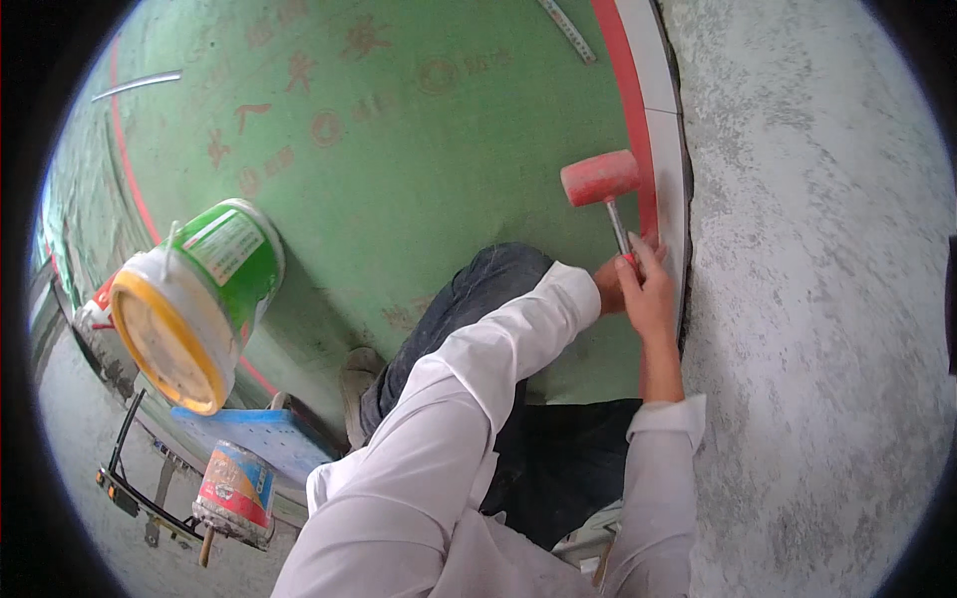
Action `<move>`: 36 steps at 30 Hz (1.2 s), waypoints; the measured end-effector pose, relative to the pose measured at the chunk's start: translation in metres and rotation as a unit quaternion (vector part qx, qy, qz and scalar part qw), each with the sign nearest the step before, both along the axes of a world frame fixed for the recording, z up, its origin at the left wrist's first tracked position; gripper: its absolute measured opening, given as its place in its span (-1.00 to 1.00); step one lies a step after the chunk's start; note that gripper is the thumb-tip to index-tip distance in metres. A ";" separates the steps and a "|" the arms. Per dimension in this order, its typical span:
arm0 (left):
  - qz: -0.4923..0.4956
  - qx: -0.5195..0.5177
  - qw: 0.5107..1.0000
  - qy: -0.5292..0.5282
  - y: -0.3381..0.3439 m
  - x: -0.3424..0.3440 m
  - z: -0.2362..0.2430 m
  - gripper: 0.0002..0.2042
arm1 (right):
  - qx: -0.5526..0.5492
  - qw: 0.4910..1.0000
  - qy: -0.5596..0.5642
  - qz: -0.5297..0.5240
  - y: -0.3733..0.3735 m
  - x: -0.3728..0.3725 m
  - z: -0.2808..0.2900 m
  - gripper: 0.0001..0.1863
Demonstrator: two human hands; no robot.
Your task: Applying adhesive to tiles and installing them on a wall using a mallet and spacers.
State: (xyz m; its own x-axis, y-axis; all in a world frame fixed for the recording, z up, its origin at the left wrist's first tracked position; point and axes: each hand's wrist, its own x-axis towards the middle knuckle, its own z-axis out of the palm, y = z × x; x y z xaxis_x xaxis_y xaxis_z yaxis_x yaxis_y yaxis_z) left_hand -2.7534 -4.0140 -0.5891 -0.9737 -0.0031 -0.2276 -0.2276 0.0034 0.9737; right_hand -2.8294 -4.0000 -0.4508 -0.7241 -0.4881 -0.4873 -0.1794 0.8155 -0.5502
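My right hand (pixel 650 297) is closed around the handle of a rubber mallet (pixel 600 177) with a worn red head and a metal shaft. The head hangs over the green floor covering, beside its red edge stripe. Reaching across from the left, my left hand (pixel 608 287) is at the right wrist, mostly covered by the right hand. Its fingers are too hidden to tell how they are set. Both hands are by a narrow pale tile strip (pixel 666 149) that runs along the foot of the wall; a thin joint line crosses it.
Rough grey wall (pixel 817 299) rises on the right. Green sheeting (pixel 419 169) with red print covers the floor. A tape measure blade (pixel 568 30) lies at the top. Left are a green-white bucket (pixel 234 249), a blue board (pixel 254 436) and a paint-smeared can (pixel 237 488). My bent knee is near the middle.
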 end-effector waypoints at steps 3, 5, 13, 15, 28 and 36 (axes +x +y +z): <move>-0.147 -0.209 0.967 0.019 -0.033 0.061 -0.012 -0.31 | 0.005 0.999 -0.018 0.035 -0.058 0.027 0.008 -0.51; -0.498 -0.234 0.835 0.010 -0.023 0.071 0.068 -0.53 | 0.104 0.991 -0.083 -0.031 0.006 0.042 0.019 -0.52; -0.240 -0.435 0.858 0.132 -0.185 0.155 0.178 -0.80 | -0.114 0.994 -0.001 -0.004 0.036 0.109 0.209 -0.56; -0.170 -0.391 0.897 0.120 -0.207 0.181 0.226 -0.81 | -0.196 0.976 0.088 0.022 0.067 0.121 0.279 -0.57; -0.098 -0.335 0.923 -0.160 -0.201 0.271 0.628 -0.63 | 0.123 0.958 0.194 -0.168 0.266 0.323 0.360 -0.61; 0.287 -0.070 0.907 -0.300 -0.316 0.432 0.786 -0.71 | 0.013 0.977 -0.144 -0.156 0.191 0.400 0.590 -0.59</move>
